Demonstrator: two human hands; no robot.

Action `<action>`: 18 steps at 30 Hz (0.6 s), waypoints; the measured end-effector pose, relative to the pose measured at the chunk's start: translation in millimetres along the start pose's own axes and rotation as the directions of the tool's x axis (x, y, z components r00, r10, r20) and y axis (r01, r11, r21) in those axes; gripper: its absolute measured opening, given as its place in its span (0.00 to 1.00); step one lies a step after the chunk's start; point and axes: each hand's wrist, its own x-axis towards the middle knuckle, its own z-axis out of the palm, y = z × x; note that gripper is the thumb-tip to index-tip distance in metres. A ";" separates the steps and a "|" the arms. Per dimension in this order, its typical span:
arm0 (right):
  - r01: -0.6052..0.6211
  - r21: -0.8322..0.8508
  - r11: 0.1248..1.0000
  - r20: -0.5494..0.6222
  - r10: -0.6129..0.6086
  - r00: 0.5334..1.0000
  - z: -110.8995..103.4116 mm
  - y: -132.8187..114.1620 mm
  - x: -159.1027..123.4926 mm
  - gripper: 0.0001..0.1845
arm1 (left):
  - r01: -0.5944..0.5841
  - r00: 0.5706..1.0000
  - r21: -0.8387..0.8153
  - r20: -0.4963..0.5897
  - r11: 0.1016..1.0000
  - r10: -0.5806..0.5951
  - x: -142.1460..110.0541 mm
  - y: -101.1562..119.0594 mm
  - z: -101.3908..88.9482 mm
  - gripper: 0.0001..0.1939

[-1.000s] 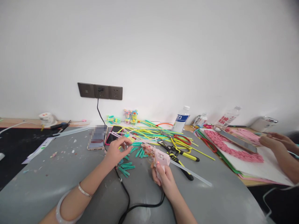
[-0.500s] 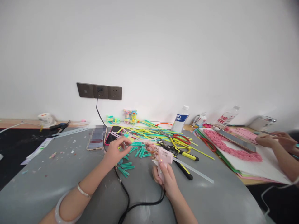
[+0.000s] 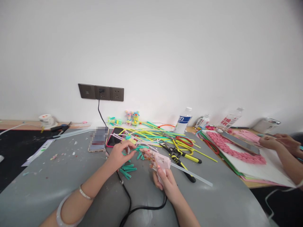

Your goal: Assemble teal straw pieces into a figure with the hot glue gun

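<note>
My right hand (image 3: 165, 183) grips the handle of a pink hot glue gun (image 3: 158, 161), its nozzle pointing left toward my left hand. A clear glue stick (image 3: 194, 175) juts out of the gun's back. My left hand (image 3: 119, 154) pinches a small green piece (image 3: 130, 152) at its fingertips, just left of the nozzle. Short green pipe-cleaner pieces (image 3: 127, 168) lie on the grey table (image 3: 71, 179) under and beside my left hand. The gun's black cord (image 3: 129, 201) runs toward me.
Long yellow and green pipe cleaners (image 3: 153, 134), yellow-handled pliers (image 3: 183, 159), two phones (image 3: 98, 138), bottles (image 3: 183, 121) and small figures (image 3: 132, 117) lie toward the wall. Another person's hands (image 3: 279, 142) work by a pink heart board (image 3: 234, 148) at the right.
The glue gun has moved left and its nozzle is closer to my left fingertips. My left hand shifted slightly toward me with its pinched piece.
</note>
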 end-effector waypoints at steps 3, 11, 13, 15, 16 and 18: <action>0.000 -0.011 1.000 0.005 0.000 1.000 0.2 -0.3 -1.3 0.27 | -0.016 1.000 0.016 0.007 1.000 0.016 -0.8 -0.9 0.2 0.02; -0.001 0.014 1.000 -0.029 0.001 1.000 1.2 2.2 -1.0 0.26 | -0.035 0.999 0.029 0.002 0.999 0.035 -1.1 0.4 0.0 0.02; 0.002 0.012 1.000 -0.040 -0.002 0.999 1.3 2.9 0.2 0.26 | -0.044 0.999 0.032 -0.017 0.998 0.045 -0.7 1.0 -0.3 0.02; 0.004 0.008 1.000 -0.051 -0.004 0.999 1.1 3.6 1.0 0.27 | -0.049 0.998 0.030 -0.040 0.998 0.050 -0.3 1.1 -0.6 0.02; 0.005 0.006 1.000 -0.057 -0.005 0.998 0.8 3.9 1.2 0.28 | -0.050 0.997 0.028 -0.052 0.998 0.051 -0.1 1.0 -0.8 0.03; 0.005 0.000 1.000 -0.068 -0.005 0.998 0.3 4.4 1.2 0.28 | -0.052 0.996 0.024 -0.070 0.998 0.053 0.2 0.4 -1.3 0.03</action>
